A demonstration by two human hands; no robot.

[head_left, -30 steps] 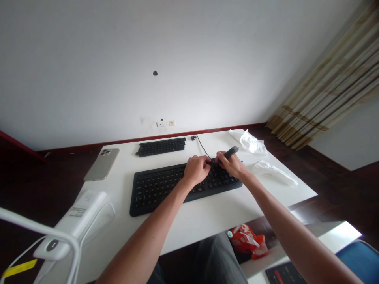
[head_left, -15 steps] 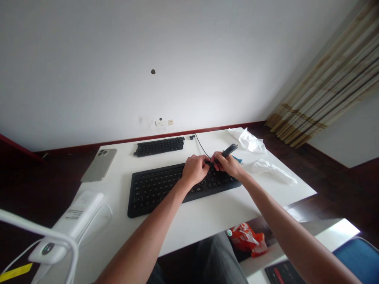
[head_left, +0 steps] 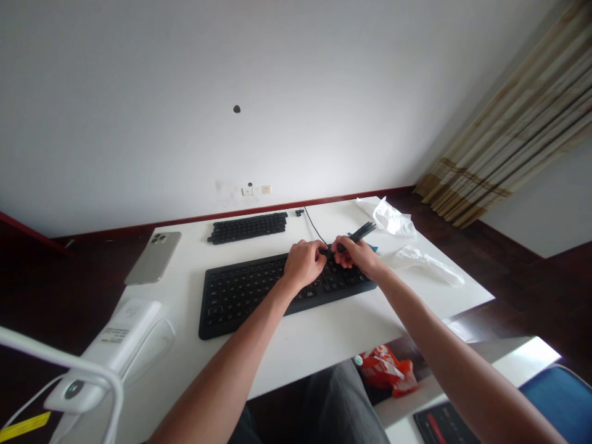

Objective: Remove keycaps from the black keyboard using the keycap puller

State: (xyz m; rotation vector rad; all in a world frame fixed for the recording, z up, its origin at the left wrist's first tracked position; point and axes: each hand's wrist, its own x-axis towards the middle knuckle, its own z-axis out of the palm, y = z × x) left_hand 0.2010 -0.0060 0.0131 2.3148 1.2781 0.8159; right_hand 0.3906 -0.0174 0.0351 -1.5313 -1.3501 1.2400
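Observation:
A black keyboard (head_left: 250,295) lies at a slant across the white desk, and many of its key positions look stripped of their caps. My left hand (head_left: 304,264) rests over its right half, thumb and fingertips pinched together near the back edge; what they hold, if anything, is too small to make out. Close beside it, my right hand (head_left: 356,256) is closed around a slim dark tool (head_left: 363,232), whose upper end sticks out up and to the right. The tool's lower end is hidden by the fingers. Behind the keyboard sit rows of loose black keycaps (head_left: 250,228).
A few small black pieces (head_left: 299,213) lie by the cable (head_left: 314,227) at the back. Crumpled clear plastic bags (head_left: 392,217) are on the right. A phone (head_left: 153,258) and a white power strip (head_left: 113,345) lie left. An orange package (head_left: 386,370) sits below the desk's front edge.
The dark tool in my right hand has tipped slightly further to the right, and the right fingers have shifted a little. My left hand stays almost where it was.

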